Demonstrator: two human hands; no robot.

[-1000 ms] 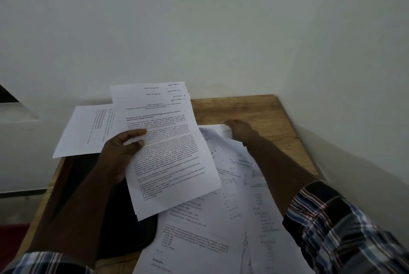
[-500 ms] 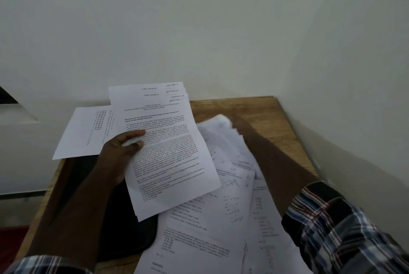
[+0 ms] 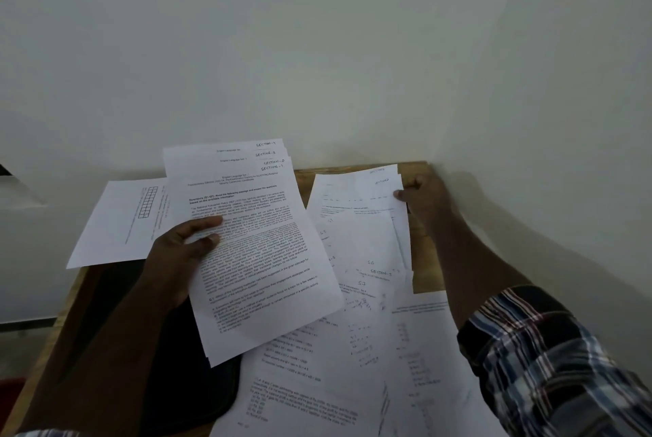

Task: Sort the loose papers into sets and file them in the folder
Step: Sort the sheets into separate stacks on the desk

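My left hand (image 3: pixel 183 253) grips a fanned set of printed sheets (image 3: pixel 261 260), thumb on top; handwritten section labels show on their staggered top edges. My right hand (image 3: pixel 420 196) pinches the upper right corner of a lifted sheet or two (image 3: pixel 356 210) at the back right of the table. Loose papers (image 3: pixel 352 366) with print and pen marks lie spread over the table's right half. A black folder (image 3: pixel 197 373) lies flat beneath my left forearm, partly covered by paper.
A single sheet with a small grid (image 3: pixel 120 221) overhangs the wooden table's (image 3: pixel 423 260) back left edge. White walls close in behind and to the right. A strip of bare wood shows at the table's right side.
My right hand, which was reaching under papers at the back, has lifted a sheet by its corner and turned it face up toward the back right. The left hand's set stayed put.
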